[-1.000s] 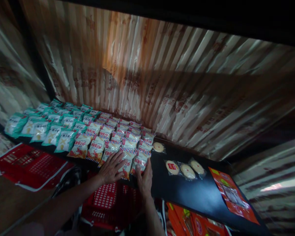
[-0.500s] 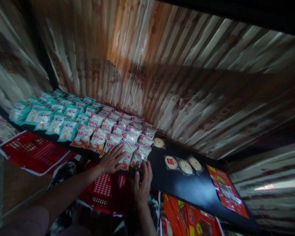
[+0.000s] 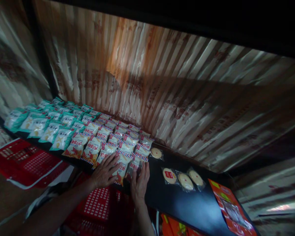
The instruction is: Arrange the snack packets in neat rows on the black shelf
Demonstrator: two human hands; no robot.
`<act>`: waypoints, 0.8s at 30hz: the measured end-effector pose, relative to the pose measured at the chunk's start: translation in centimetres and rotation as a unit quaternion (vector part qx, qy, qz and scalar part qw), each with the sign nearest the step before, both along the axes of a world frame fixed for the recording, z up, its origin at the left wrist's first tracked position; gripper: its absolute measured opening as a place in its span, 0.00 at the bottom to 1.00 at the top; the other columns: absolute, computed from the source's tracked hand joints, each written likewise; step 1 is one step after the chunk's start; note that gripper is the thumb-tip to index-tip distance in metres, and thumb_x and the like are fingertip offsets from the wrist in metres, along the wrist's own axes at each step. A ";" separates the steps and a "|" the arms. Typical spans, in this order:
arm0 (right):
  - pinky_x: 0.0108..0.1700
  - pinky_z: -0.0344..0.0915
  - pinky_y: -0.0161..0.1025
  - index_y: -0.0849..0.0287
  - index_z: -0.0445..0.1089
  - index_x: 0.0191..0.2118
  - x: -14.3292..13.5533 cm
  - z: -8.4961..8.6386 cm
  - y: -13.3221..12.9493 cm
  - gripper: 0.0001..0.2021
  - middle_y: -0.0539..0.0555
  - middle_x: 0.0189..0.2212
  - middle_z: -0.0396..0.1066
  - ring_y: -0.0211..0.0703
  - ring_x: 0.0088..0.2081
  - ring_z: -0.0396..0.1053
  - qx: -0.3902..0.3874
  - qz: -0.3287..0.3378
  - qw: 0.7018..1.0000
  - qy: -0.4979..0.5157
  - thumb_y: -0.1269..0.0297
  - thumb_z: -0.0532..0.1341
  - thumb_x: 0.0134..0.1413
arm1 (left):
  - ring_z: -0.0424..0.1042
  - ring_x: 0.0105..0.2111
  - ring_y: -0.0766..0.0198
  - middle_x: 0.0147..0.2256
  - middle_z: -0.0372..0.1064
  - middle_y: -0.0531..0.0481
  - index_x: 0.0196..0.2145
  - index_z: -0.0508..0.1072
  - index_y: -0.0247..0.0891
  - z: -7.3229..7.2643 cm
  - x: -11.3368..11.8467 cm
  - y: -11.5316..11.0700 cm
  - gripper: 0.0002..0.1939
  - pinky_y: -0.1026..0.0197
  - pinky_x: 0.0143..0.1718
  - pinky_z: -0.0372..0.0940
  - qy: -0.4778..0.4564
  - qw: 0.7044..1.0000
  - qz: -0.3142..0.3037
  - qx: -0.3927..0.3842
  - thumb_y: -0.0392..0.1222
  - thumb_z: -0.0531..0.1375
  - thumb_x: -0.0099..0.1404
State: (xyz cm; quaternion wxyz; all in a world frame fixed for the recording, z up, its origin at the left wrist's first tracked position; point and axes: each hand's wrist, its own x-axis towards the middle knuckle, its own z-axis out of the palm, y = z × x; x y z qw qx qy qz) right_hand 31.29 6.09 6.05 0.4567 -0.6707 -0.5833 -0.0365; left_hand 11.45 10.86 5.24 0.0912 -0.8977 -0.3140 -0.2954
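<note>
Rows of white-and-red snack bags (image 3: 92, 147) stand on a black shelf (image 3: 186, 203), beside rows of teal snack bags (image 3: 62, 137) on the left. My left hand (image 3: 105, 172) lies with fingers spread over the front bags, touching them and gripping none. At the right end of the front row, my right hand (image 3: 140, 183) rests against the side of the last bag (image 3: 135, 164), its fingers extended upward and the thumb apart. Part of that bag is hidden behind the fingers.
Round packaged cakes (image 3: 186, 181) lie on the shelf to the right, with an orange packet (image 3: 232, 208) beyond. Red baskets (image 3: 27, 162) sit below the front edge, and more orange packets (image 3: 173, 226) show under it. Corrugated sheeting stands behind.
The camera view has shifted, so the shelf sits lower in the picture. My right hand has moved up against the last front bag. My left hand stays on the front bags.
</note>
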 end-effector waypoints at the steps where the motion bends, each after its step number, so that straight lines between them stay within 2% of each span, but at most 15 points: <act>1: 0.56 0.52 0.60 0.64 0.49 0.61 0.2 0.0 0.4 0.28 0.69 0.62 0.46 0.57 0.62 0.45 -0.006 0.006 1.000 0.003 0.53 0.47 0.60 | 0.39 0.63 0.47 0.64 0.42 0.44 0.62 0.50 0.42 0.0 0.0 0.0 0.30 0.40 0.58 0.47 0.003 1.000 0.002 0.003 0.46 0.52 0.63; 9: 0.56 0.54 0.59 0.66 0.53 0.60 0.7 -1.6 1.0 0.27 0.69 0.60 0.50 0.56 0.61 0.48 -0.003 0.011 1.000 0.012 0.54 0.47 0.61 | 0.45 0.62 0.49 0.62 0.47 0.40 0.60 0.53 0.39 0.7 0.2 -0.2 0.29 0.42 0.58 0.48 0.021 1.000 0.003 0.004 0.44 0.52 0.62; 14: 0.54 0.56 0.59 0.63 0.51 0.61 0.9 -2.7 0.5 0.26 0.67 0.60 0.51 0.56 0.60 0.50 0.019 0.008 1.000 -0.004 0.55 0.48 0.61 | 0.44 0.63 0.50 0.63 0.44 0.40 0.61 0.51 0.38 0.5 0.0 -0.1 0.31 0.43 0.58 0.48 0.019 1.000 -0.003 -0.002 0.43 0.52 0.62; 24: 0.54 0.58 0.57 0.63 0.53 0.60 0.4 -2.1 0.2 0.25 0.67 0.60 0.51 0.55 0.61 0.49 -0.006 -0.004 1.000 -0.026 0.57 0.49 0.61 | 0.45 0.63 0.50 0.64 0.42 0.41 0.62 0.51 0.39 0.6 -0.1 -0.1 0.31 0.45 0.59 0.47 0.013 1.000 -0.004 0.008 0.46 0.52 0.63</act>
